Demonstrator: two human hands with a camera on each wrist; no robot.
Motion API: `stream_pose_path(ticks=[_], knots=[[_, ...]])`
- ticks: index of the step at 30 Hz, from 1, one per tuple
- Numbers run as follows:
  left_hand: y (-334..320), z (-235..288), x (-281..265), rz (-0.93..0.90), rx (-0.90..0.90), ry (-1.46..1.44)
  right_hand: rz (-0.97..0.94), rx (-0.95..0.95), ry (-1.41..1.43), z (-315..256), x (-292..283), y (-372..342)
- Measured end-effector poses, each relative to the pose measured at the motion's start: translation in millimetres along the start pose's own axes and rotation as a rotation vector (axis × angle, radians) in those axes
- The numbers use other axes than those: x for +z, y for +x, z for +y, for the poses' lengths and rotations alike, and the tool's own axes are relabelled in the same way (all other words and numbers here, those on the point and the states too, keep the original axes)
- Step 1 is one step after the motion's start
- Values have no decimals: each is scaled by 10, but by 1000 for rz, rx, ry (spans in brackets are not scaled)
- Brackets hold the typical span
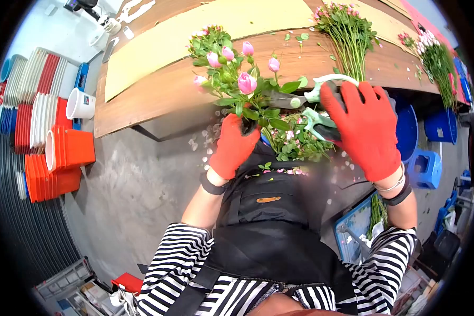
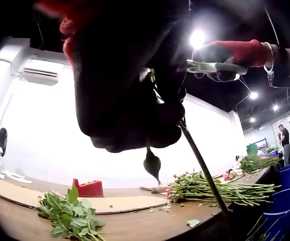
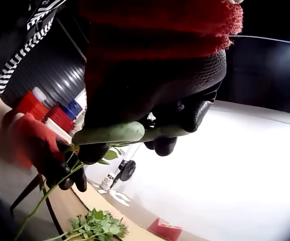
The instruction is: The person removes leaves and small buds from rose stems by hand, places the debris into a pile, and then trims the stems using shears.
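My left hand (image 1: 234, 146), in a red glove with a black palm, grips a stem of pink roses (image 1: 247, 83) in front of my apron. The blooms and leaves rise above my fingers. In the left wrist view the green stem (image 2: 202, 161) slants down from the hand, and a small bud (image 2: 152, 164) hangs under the fingers. My gloved right hand (image 1: 367, 129) holds scissors with pale green handles (image 1: 315, 122). Their handles are spread, and the dark blades (image 1: 280, 100) point left, right at the leaves below the blooms.
Bundles of cut roses (image 1: 350, 50) lie on the wooden table (image 1: 137, 108), partly over cardboard (image 1: 158, 58). Leaf and petal trimmings (image 1: 300, 145) gather beyond my apron. Blue buckets (image 1: 406, 131) stand at right, orange buckets (image 1: 71, 150) at left. Another person (image 2: 284, 143) stands far off.
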State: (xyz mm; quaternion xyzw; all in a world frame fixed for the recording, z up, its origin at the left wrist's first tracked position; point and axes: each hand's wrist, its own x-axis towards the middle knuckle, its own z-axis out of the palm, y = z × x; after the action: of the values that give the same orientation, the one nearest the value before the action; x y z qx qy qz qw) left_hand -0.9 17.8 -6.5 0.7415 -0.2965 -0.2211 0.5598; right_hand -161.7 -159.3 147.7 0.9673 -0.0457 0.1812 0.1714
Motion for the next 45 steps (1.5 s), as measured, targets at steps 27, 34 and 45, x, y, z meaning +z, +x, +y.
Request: stream_pose_path(ticks=[27, 34, 45], knots=[[-136, 46, -31, -105, -46, -155, -104, -19, 147, -16, -20, 0], [-128, 96, -39, -133, -103, -161, -147, -1, 139, -52, 34, -38], [-9, -167, 55, -2, -46, -64, -66, 296, 598, -43, 239, -236]])
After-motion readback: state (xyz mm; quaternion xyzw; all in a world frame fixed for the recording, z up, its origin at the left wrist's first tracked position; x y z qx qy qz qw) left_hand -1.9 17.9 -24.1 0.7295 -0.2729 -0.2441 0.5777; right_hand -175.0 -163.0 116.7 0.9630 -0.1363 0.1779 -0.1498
